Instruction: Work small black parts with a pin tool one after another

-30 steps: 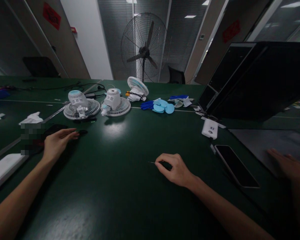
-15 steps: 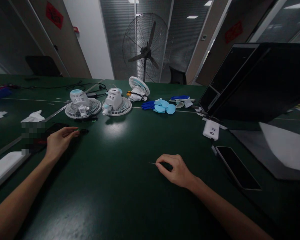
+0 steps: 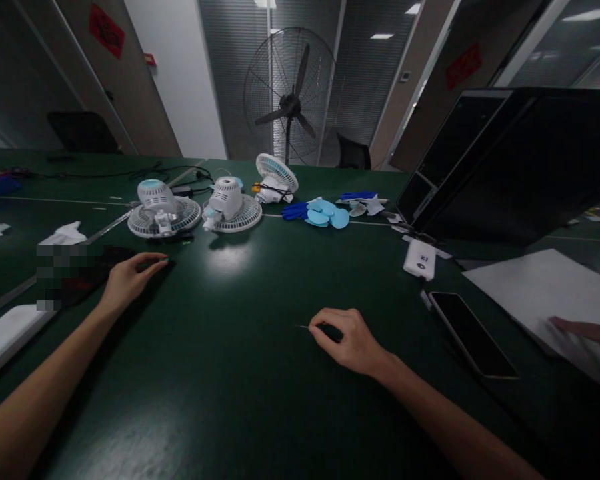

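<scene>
We have our right hand (image 3: 353,340) over the dark green tabletop (image 3: 230,373), thumb and forefinger pinched on a thin tool (image 3: 301,327) whose fine tip points left. Our left hand (image 3: 130,279) is stretched out to the left, thumb and fingers narrow at a small piece (image 3: 165,259); it is too dim to name, and we cannot tell whether they grip it or only touch it. The piece is on the near side of the left white fan (image 3: 155,198), well apart from the tool. With something so small, we judge it best to press lightly with the very fingertips, so it doesn't skid. We should hold the tool steady, tip away from our left fingers. On the right, another person's hand (image 3: 583,330) is at a white sheet (image 3: 545,283).
</scene>
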{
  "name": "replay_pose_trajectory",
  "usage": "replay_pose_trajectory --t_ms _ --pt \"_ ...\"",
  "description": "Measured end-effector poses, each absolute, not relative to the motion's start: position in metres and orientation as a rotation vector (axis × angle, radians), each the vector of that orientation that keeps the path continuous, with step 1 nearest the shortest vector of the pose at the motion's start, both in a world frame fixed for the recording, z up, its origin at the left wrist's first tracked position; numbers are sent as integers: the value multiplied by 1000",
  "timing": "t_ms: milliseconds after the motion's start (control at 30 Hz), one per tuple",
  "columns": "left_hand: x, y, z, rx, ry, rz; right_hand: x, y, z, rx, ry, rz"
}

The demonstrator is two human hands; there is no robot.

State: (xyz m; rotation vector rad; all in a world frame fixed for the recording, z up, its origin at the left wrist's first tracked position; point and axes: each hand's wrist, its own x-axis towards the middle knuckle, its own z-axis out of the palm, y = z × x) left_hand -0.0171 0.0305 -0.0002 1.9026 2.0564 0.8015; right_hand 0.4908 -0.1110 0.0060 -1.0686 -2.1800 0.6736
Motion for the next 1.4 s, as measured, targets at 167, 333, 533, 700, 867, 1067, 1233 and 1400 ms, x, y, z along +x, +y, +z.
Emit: replay_pose_trajectory --t_ms 167,333,533,700,867,1067,1233,1400 --pt "-14 28 6 1807 1960 820 491 -112 7 -1065 -2182 692" --pt "-4 22 18 1758 1944 828 491 -111 7 -1042 -2175 728" --pt "-7 22 15 1768 1940 803 492 -111 5 -1061 -2185 691" --pt "-11 24 11 1796 1958 780 490 -111 6 -1074 -2198 651" --pt "-3 21 14 1833 1993 738 490 -111 8 -1072 -2198 655" --pt "82 -5 14 2049 1503 645 490 -110 6 -1067 -2220 664" --pt "186 -40 9 2197 1015 516 489 -111 7 -1103 -2238 610" --pt "242 -51 3 2285 770 536 493 -110 10 -1164 -2251 487"
